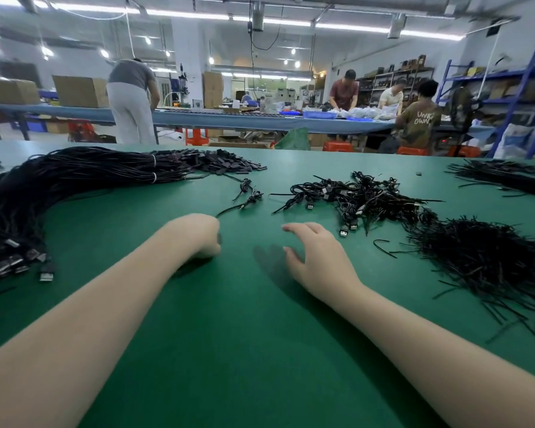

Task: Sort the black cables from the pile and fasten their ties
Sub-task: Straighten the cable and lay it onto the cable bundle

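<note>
A small heap of tied USB cables (pixel 357 196) lies ahead; the big untied bundle (pixel 44 193) remains at left. The left hand (pixel 198 236) is fisted, contents unclear; the right hand (pixel 317 254) hovers spread, empty.

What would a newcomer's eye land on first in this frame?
Probably the big bundle of black cables sweeping along the left of the green table, and the pile of loose ties at the right. Between them, the left hand is curled on the mat and the right hand hovers with fingers spread.
</note>
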Demonstrator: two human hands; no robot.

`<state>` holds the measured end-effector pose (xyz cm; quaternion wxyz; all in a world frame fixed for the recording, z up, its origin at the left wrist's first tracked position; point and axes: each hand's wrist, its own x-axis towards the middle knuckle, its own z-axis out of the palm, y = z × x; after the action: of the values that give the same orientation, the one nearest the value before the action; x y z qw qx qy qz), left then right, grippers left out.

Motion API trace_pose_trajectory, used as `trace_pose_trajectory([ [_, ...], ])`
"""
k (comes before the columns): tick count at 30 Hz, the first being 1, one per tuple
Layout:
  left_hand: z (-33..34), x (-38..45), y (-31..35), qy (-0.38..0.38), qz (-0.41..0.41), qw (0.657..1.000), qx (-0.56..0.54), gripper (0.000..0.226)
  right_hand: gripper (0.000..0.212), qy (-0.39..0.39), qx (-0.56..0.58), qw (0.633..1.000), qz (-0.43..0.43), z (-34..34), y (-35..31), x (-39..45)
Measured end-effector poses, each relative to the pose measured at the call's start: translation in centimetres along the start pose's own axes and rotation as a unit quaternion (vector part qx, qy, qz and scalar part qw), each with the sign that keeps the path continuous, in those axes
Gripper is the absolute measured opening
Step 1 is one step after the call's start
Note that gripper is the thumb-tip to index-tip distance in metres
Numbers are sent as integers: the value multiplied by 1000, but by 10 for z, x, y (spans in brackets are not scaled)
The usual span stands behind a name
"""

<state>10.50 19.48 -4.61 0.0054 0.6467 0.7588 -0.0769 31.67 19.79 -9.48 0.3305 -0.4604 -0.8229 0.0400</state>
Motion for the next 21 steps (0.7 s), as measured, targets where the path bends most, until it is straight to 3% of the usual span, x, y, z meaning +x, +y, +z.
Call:
trace_pose_trajectory([
  [4, 14, -6, 49, 50, 185, 977, -94, 19, 58, -54, 3, 996, -66, 5, -3, 3],
  [7, 32, -6, 62, 114, 249, 947, -166, 17, 40, -64, 38, 997, -23, 5, 3, 6],
  [10, 45, -3, 54, 236, 223, 924, -200, 15, 19, -69, 9, 997, 22, 3, 8, 9],
  [14, 50, -1, 44, 331, 165, 912, -179, 9, 22, -83, -61, 994, 43, 1, 9, 10],
  [15, 51, 1, 44, 338, 137, 913, -182, 17, 23, -67, -84, 993, 41, 2, 9, 9],
  [19, 52, 2, 48, 279, 23, 929, -243, 62, 24, 43, -5, 997, 57, 0, 6, 7],
  [21, 45, 4, 48, 223, 22, 905, -362, 66, 22, 51, 35, 998, 24, -1, 1, 6],
])
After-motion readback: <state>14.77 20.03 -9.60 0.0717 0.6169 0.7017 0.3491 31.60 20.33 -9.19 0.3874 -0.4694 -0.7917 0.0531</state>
